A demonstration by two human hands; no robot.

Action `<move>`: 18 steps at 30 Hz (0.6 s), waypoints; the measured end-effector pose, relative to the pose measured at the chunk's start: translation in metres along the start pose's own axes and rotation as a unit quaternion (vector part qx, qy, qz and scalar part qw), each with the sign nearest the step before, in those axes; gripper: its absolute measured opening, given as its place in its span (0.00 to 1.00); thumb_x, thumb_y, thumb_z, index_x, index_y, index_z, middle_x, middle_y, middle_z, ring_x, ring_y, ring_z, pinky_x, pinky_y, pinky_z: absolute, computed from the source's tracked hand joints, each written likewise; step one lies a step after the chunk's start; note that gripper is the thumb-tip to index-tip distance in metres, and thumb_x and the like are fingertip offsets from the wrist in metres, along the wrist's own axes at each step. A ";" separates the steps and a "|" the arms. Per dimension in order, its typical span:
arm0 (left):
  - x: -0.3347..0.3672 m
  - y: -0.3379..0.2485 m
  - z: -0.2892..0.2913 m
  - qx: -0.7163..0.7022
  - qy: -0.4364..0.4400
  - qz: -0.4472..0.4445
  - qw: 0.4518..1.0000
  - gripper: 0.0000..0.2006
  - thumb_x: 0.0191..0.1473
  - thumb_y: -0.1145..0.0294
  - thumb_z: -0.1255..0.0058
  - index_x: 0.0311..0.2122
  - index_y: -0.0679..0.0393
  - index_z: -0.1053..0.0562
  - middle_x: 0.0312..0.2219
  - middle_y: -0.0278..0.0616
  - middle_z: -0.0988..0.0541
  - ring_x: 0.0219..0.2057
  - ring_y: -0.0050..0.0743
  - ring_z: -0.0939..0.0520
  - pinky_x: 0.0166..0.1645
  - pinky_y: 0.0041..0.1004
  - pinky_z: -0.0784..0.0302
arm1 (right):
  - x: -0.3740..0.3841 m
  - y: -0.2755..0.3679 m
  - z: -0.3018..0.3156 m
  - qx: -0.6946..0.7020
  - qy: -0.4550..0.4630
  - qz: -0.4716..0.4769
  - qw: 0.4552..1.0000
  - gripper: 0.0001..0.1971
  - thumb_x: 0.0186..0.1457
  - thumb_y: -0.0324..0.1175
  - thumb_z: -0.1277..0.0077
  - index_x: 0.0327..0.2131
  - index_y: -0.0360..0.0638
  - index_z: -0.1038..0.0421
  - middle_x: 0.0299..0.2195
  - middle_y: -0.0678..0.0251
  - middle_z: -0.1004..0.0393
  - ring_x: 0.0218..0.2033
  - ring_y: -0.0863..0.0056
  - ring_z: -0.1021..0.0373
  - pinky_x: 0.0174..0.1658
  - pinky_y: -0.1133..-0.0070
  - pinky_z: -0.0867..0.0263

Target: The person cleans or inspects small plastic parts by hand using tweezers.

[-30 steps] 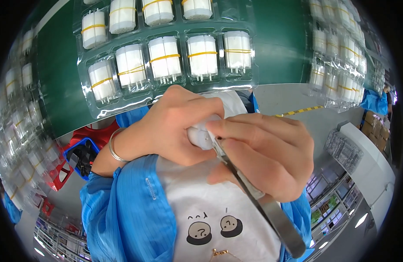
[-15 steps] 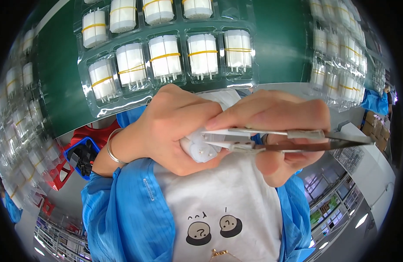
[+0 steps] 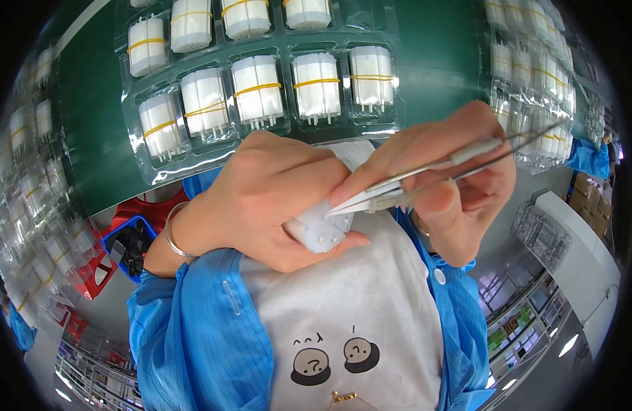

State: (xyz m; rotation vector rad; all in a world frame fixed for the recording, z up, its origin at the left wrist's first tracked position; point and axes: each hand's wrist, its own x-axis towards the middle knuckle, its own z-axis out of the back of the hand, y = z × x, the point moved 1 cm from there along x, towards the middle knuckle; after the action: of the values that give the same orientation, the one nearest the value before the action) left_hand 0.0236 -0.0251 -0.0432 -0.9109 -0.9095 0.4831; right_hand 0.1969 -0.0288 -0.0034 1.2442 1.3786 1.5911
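My left hand (image 3: pixel 275 198) is wrapped round a white cylindrical bundle (image 3: pixel 319 234), its end with small pins turned toward me. In my right hand (image 3: pixel 460 175) is a pair of tweezers (image 3: pixel 460 161) with white tips and tape on its metal arms. The tips touch or nearly touch the end face of the bundle, close to the left fingers. Beyond my hands, a clear plastic tray (image 3: pixel 199 152) holds several similar white bundles (image 3: pixel 258 89), each with a yellow rubber band around it and pins at the near end.
Stacked clear trays of white bundles stand at the left (image 3: pixel 39 198) and right (image 3: pixel 535 75) of the green table (image 3: pixel 93 130). Below the table's near edge, at left, are a red stool (image 3: pixel 97 274) and a blue bin (image 3: pixel 131 246) of dark parts. Cardboard boxes (image 3: pixel 590 202) sit far right.
My right hand has tilted the tweezers so their back end points up and to the right. The tips have drawn together at the bundle. My left hand has barely moved.
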 end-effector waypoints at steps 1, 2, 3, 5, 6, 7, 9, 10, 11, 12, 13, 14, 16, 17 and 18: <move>0.003 -0.001 0.002 -0.002 0.001 -0.002 1.000 0.15 0.30 0.70 0.37 0.25 0.62 0.31 0.17 0.40 0.29 0.14 0.36 0.29 0.15 0.28 0.36 | -0.001 0.002 -0.002 -0.008 -0.007 0.014 1.000 0.20 0.54 0.44 0.50 0.28 0.34 0.39 0.21 0.48 0.25 0.14 0.83 0.36 0.15 0.87 0.43; 0.006 -0.002 0.003 -0.014 -0.006 -0.001 1.000 0.16 0.29 0.70 0.37 0.25 0.62 0.30 0.17 0.40 0.29 0.14 0.36 0.28 0.16 0.27 0.36 | -0.003 0.004 -0.003 -0.016 -0.014 0.029 0.999 0.19 0.54 0.44 0.51 0.29 0.34 0.41 0.22 0.47 0.26 0.15 0.81 0.34 0.16 0.86 0.41; 0.006 -0.002 0.003 -0.020 -0.015 0.005 1.000 0.16 0.29 0.70 0.37 0.26 0.62 0.30 0.18 0.40 0.29 0.15 0.36 0.28 0.17 0.27 0.35 | -0.004 0.004 -0.004 -0.019 -0.016 0.044 0.999 0.19 0.55 0.44 0.51 0.30 0.35 0.42 0.22 0.47 0.26 0.16 0.79 0.32 0.17 0.85 0.38; 0.005 -0.002 0.001 -0.002 -0.038 -0.002 0.999 0.17 0.29 0.70 0.37 0.26 0.63 0.30 0.18 0.41 0.28 0.15 0.36 0.28 0.17 0.26 0.34 | -0.003 0.003 0.000 -0.027 0.023 0.076 0.996 0.20 0.55 0.44 0.53 0.33 0.35 0.45 0.24 0.45 0.26 0.20 0.70 0.27 0.21 0.79 0.31; 0.006 -0.001 0.000 0.005 -0.057 -0.014 0.998 0.17 0.28 0.70 0.37 0.27 0.63 0.30 0.19 0.41 0.28 0.16 0.36 0.27 0.18 0.26 0.33 | -0.001 0.006 0.002 -0.029 0.021 0.075 0.997 0.20 0.55 0.44 0.53 0.33 0.35 0.45 0.24 0.45 0.26 0.20 0.70 0.27 0.21 0.79 0.31; 0.006 0.001 0.001 0.003 -0.057 -0.015 0.998 0.17 0.28 0.70 0.37 0.27 0.63 0.30 0.19 0.41 0.28 0.16 0.36 0.27 0.18 0.26 0.33 | 0.003 0.009 0.003 -0.062 0.066 0.101 0.991 0.20 0.55 0.45 0.53 0.33 0.35 0.45 0.25 0.45 0.26 0.21 0.69 0.27 0.21 0.79 0.31; 0.006 0.004 0.004 -0.001 -0.076 -0.049 0.996 0.18 0.28 0.71 0.37 0.28 0.64 0.30 0.21 0.42 0.27 0.16 0.37 0.26 0.19 0.25 0.32 | 0.003 0.011 0.002 -0.097 0.107 0.125 0.982 0.21 0.54 0.46 0.54 0.33 0.35 0.45 0.26 0.45 0.26 0.22 0.68 0.26 0.21 0.78 0.31; 0.005 0.004 0.006 -0.003 -0.074 -0.050 0.996 0.18 0.28 0.71 0.37 0.28 0.64 0.30 0.21 0.42 0.27 0.16 0.37 0.26 0.19 0.25 0.32 | 0.000 0.009 0.000 -0.098 0.083 0.149 0.980 0.21 0.55 0.46 0.54 0.33 0.35 0.45 0.26 0.44 0.26 0.22 0.66 0.26 0.21 0.78 0.31; 0.003 0.005 0.007 -0.006 -0.056 -0.036 0.998 0.21 0.28 0.70 0.37 0.31 0.66 0.31 0.22 0.46 0.25 0.19 0.37 0.24 0.23 0.26 0.29 | -0.002 0.009 -0.001 -0.100 0.058 0.173 0.978 0.21 0.55 0.46 0.54 0.33 0.34 0.44 0.26 0.43 0.26 0.23 0.65 0.26 0.22 0.78 0.31; 0.000 0.005 0.007 -0.007 -0.041 -0.020 0.999 0.23 0.29 0.69 0.36 0.33 0.67 0.32 0.24 0.49 0.24 0.22 0.37 0.22 0.27 0.26 0.26 | -0.002 0.009 -0.002 -0.099 0.059 0.173 0.978 0.21 0.55 0.46 0.54 0.33 0.34 0.44 0.26 0.43 0.26 0.23 0.65 0.26 0.22 0.78 0.31; -0.001 0.003 0.005 -0.006 -0.041 -0.019 0.999 0.23 0.29 0.69 0.36 0.33 0.67 0.32 0.24 0.49 0.24 0.22 0.37 0.22 0.27 0.26 0.26 | -0.002 0.008 -0.003 -0.086 0.060 0.167 0.980 0.20 0.56 0.45 0.55 0.33 0.34 0.44 0.25 0.42 0.26 0.23 0.64 0.25 0.22 0.77 0.30; -0.003 0.001 0.004 -0.032 -0.042 0.025 0.998 0.24 0.28 0.70 0.36 0.34 0.67 0.32 0.24 0.50 0.24 0.22 0.36 0.22 0.27 0.25 0.27 | -0.002 0.008 -0.003 -0.075 0.061 0.160 0.982 0.20 0.56 0.44 0.55 0.33 0.33 0.44 0.25 0.41 0.27 0.24 0.62 0.25 0.23 0.77 0.29; -0.005 -0.002 0.005 -0.056 -0.045 0.070 0.995 0.26 0.26 0.70 0.35 0.34 0.67 0.32 0.24 0.50 0.24 0.22 0.36 0.22 0.28 0.24 0.27 | 0.002 0.015 0.003 -0.091 0.115 0.122 0.982 0.20 0.56 0.43 0.55 0.33 0.32 0.44 0.25 0.40 0.27 0.24 0.62 0.25 0.23 0.77 0.29; -0.006 -0.002 0.008 -0.050 -0.028 0.079 0.995 0.26 0.27 0.69 0.36 0.35 0.66 0.32 0.24 0.49 0.24 0.22 0.35 0.22 0.28 0.24 0.27 | 0.003 0.018 0.004 -0.109 0.167 0.082 0.976 0.20 0.57 0.43 0.55 0.33 0.32 0.44 0.24 0.40 0.27 0.24 0.61 0.25 0.23 0.76 0.28; -0.006 -0.003 0.010 -0.046 -0.010 0.087 0.995 0.27 0.28 0.68 0.36 0.36 0.66 0.33 0.25 0.48 0.24 0.22 0.35 0.22 0.28 0.23 0.27 | 0.001 0.016 0.001 -0.110 0.167 0.082 0.976 0.20 0.57 0.43 0.55 0.33 0.32 0.44 0.24 0.40 0.27 0.24 0.61 0.25 0.23 0.76 0.28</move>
State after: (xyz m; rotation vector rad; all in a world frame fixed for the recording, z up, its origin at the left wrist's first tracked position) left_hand 0.0122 -0.0265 -0.0408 -1.0759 -0.8797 0.6043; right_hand 0.1988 -0.0306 0.0120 1.0118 1.2763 2.0821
